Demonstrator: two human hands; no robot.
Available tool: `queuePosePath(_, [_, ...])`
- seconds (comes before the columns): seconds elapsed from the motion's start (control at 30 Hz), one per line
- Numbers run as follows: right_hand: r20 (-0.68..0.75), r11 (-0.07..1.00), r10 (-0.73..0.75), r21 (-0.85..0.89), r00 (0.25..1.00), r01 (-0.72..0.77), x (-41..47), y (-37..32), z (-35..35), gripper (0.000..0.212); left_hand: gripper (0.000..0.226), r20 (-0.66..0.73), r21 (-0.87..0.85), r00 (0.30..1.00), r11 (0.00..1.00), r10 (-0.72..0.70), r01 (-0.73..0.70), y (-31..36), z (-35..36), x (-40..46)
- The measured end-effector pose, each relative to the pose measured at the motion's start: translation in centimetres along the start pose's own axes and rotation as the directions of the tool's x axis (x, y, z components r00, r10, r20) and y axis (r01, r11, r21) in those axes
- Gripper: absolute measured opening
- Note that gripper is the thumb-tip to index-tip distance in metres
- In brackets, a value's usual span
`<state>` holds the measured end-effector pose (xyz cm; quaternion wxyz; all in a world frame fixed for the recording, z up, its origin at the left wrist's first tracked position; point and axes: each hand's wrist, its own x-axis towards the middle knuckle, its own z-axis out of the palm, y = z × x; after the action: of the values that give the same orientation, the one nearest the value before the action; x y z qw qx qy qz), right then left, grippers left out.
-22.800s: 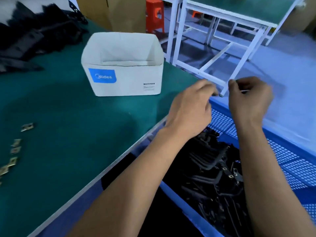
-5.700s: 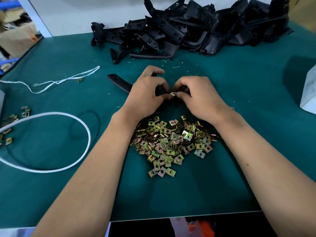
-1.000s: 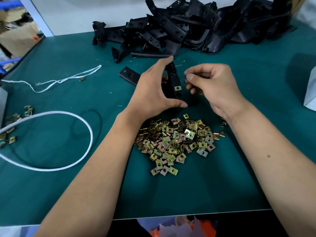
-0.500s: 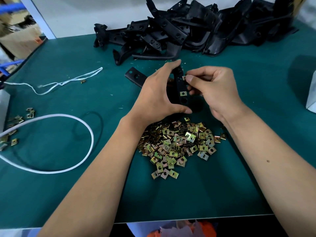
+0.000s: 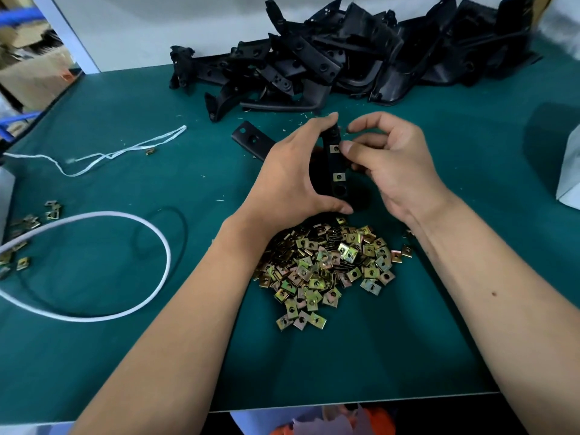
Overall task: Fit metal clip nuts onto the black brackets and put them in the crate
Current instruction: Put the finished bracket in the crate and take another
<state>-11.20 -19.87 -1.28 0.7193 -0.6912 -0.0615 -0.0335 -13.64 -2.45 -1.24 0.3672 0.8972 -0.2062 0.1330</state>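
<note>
My left hand [image 5: 290,180] grips a black bracket [image 5: 336,166] upright above the green table, fingers over its top and thumb under its lower end. Two metal clip nuts sit on the bracket's edge, the upper clip nut [image 5: 335,148] and a lower clip nut [image 5: 339,176]. My right hand [image 5: 392,166] has its thumb pressed against the upper clip nut, its fingers curled behind the bracket. A heap of loose clip nuts [image 5: 326,268] lies just below both hands. The crate is out of view.
A pile of black brackets [image 5: 345,61] fills the table's back. A white cord loop [image 5: 103,265] and a thin white string [image 5: 119,152] lie at the left, with a few stray clip nuts [image 5: 28,227]. A white box corner [image 5: 569,174] shows at the right edge.
A second clip nut now sits on the bracket's upper hole, with my right thumb pressed on it. My left hand keeps the bracket upright in the same place.
</note>
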Motion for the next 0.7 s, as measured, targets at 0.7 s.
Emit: queuePosePath(0.7, [-0.183, 0.781, -0.396, -0.583, 0.900, 0.225, -4.4, -5.9, -6.2, 0.032, 0.110, 0.016, 0.307, 0.990, 0.941, 0.143, -0.141, 10.9, 3.6, 3.4])
